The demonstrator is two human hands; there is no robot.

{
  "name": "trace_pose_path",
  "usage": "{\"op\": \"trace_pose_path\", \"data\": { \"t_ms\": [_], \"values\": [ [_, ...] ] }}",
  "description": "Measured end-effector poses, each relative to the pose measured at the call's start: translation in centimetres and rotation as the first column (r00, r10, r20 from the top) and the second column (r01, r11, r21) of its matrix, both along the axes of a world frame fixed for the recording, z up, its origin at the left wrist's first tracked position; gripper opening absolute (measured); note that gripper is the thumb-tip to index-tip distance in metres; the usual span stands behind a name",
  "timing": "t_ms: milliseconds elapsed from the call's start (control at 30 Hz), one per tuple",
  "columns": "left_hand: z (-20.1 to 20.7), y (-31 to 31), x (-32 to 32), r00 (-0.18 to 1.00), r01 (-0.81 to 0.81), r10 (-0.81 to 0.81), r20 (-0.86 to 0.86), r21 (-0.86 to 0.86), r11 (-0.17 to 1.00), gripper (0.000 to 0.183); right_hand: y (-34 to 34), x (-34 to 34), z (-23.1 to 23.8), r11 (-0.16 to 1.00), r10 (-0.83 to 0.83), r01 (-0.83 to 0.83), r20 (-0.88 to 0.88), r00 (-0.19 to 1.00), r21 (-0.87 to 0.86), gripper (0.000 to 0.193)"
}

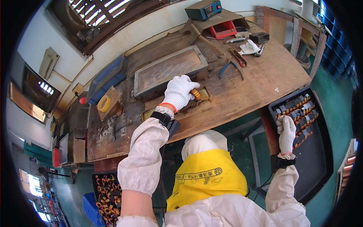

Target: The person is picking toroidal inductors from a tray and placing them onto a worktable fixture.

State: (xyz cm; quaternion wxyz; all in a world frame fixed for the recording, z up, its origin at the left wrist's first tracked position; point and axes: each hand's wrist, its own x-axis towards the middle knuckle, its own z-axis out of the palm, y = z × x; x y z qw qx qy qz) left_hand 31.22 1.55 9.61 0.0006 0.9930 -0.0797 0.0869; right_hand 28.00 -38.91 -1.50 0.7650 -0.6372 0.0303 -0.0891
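My left hand (178, 90), in a white knit glove, pinches a copper-wound ring coil (196, 94) over a shallow trough (205, 94) by the bench's front edge. Whether the coil touches the trough is unclear. A framed flat panel (170, 70) lies just beyond that hand. Off to the right, my right hand (286, 132), gloved the same way, is closed at the left side of a black tray (312, 166). Rows of similar coils with grey parts (302, 117) lie in the tray beside it. Anything inside those curled fingers is hidden.
Pliers with blue handles (227, 68), red-handled pliers (238, 58) and a crumpled white glove (249, 47) lie on the wooden bench (264, 75). A yellow tape roll (103, 103) sits left, near a blue bin (107, 77). Loose coils fill a box (107, 196) lower left.
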Motion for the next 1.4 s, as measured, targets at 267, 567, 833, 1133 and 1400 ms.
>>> {"op": "trace_pose_path", "data": {
  "t_ms": [267,567,833,1133,1400],
  "values": [
    [5.7,-3.4,-1.6,0.923,0.101,0.012,0.385,-0.273,0.957,0.040,3.4,-1.4,2.5,0.996,0.022,-0.025,-0.035,0.999,-0.089,0.022],
    [10.3,-8.1,-2.6,0.755,0.356,-0.127,0.644,-0.239,0.903,0.044,19.2,-7.8,11.2,0.518,0.850,-0.841,-0.196,0.488,0.154,0.040],
    [11.5,-9.5,-3.8,0.702,0.397,-0.198,0.685,-0.145,0.906,0.043,20.4,-9.1,11.2,0.544,0.837,-0.739,-0.191,0.513,0.399,0.035],
    [11.9,-9.4,-4.1,0.644,0.409,-0.196,0.739,-0.117,0.905,0.035,20.8,-9.0,11.0,0.410,0.902,-0.723,-0.131,0.410,0.556,0.040],
    [10.9,-7.9,-4.0,0.570,0.449,-0.076,0.818,-0.233,0.863,0.034,20.6,-10.3,11.0,0.532,0.847,-0.847,-0.025,0.532,-0.015,0.040]
  ]
}}
